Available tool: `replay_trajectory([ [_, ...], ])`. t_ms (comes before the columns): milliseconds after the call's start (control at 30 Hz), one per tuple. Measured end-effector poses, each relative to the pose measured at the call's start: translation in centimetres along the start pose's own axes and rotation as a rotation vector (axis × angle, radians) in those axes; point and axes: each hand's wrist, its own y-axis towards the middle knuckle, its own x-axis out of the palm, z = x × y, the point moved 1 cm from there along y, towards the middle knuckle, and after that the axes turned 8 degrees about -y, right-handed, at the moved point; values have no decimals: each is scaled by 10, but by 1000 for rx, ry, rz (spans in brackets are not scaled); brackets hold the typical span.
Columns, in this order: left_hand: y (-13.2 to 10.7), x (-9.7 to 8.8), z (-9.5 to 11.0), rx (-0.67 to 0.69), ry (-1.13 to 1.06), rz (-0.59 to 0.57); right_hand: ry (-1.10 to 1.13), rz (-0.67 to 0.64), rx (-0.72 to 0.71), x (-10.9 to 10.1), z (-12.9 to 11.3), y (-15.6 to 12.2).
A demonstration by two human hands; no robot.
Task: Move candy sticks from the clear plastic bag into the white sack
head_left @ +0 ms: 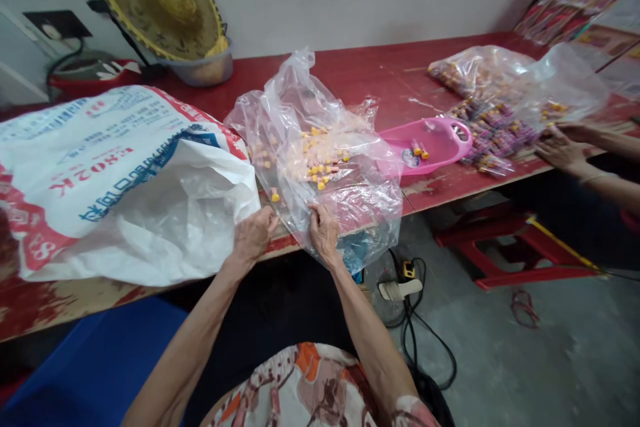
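Both my left hand (254, 235) and right hand (324, 235) pinch the bag's (320, 147) near hem at 6 o'clock — flimsy, slippery film, so gripping the edge seems safest.

Both arms reach forward, left hand (254, 235) and right hand (324, 233) pinched closed.

**Table layout, near edge to wall**

Clear plastic bag (320, 153) lies on the table (380, 73) at its near edge, small capped pieces (320, 170) inside it. Left hand (254, 235) and right hand (324, 233) sit side by side on the bag's near edge. Woven sack (115, 180) lies left of the bag. Scoop (430, 141) lies right of the bag. Hat (157, 0) leans on the wall behind the sack. Further right, a second bag (505, 83) sits behind a co-worker's hand (560, 148).
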Motion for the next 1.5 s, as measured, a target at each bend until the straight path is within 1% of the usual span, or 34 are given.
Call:
replay_trajectory([
  [67, 4, 9, 1, -7, 17, -82, -9, 3, 5, 1, 0, 0],
  [133, 9, 7, -2, 5, 14, -125, -13, -1, 9, 1, 0, 0],
  [167, 10, 3, -4, 10, 6, -123, -13, -3, 10, 1, 0, 0],
  [200, 11, -1, -7, 14, -11, -97, -13, -3, 11, 1, 0, 0],
  [267, 9, -8, -10, 24, -71, 19, -11, -6, 10, 0, 0, 0],
  [300, 8, -9, -10, 29, -108, 84, -11, -10, 8, 0, 0, 0],
  [333, 6, -7, -10, 26, -141, 126, -11, -15, 7, 0, -1, 0],
  [367, 4, -3, -10, 9, -168, 137, -13, -19, 10, 0, -1, 0],
  [433, 3, 9, -10, -43, -235, 83, -18, -23, 21, 0, -2, 0],
  [500, 5, 18, -11, -89, -379, 21, -19, -20, 30, -1, -4, 1],
  [567, 9, 20, -13, -147, -638, 5, -16, -18, 34, -2, -6, 0],
  [667, 12, 15, -16, -288, -1109, -28, -15, -21, 38, -2, -7, 0],
  [700, 12, 12, -15, -324, -1233, -40, -16, -22, 37, -2, -7, -1],
  [733, 12, 10, -15, -349, -1325, -42, -15, -22, 36, -2, -7, -1],
  [800, 11, 6, -12, -375, -1410, -8, -16, -20, 36, -2, -7, -2],
  [867, 10, 4, -9, -403, -1412, 68, -22, -24, 43, -2, -7, -3],
  [1000, 13, 3, -3, -430, -1313, 281, -46, -37, 47, -2, -8, -3],
  [1100, 17, 3, 2, -424, -1256, 367, -68, -40, 41, -1, -9, -1],
  [1167, 18, 3, 5, -394, -1216, 430, -75, -38, 41, -1, -9, -1],
  [1233, 16, 1, 6, -328, -1094, 530, -73, -40, 41, -1, -9, 0],
  [1300, 12, 1, 4, -251, -892, 624, -69, -42, 42, -2, -10, 0],
  [1333, 9, 3, 2, -208, -783, 644, -67, -41, 44, -2, -10, 0],
  [1367, 7, 6, -1, -154, -682, 630, -65, -39, 48, -2, -10, 0],
  [1400, 5, 11, -5, -92, -591, 583, -63, -36, 52, -2, -10, 0],
  [1500, 2, 28, -16, 102, -371, 340, -42, -33, 64, -2, -12, 0],
])
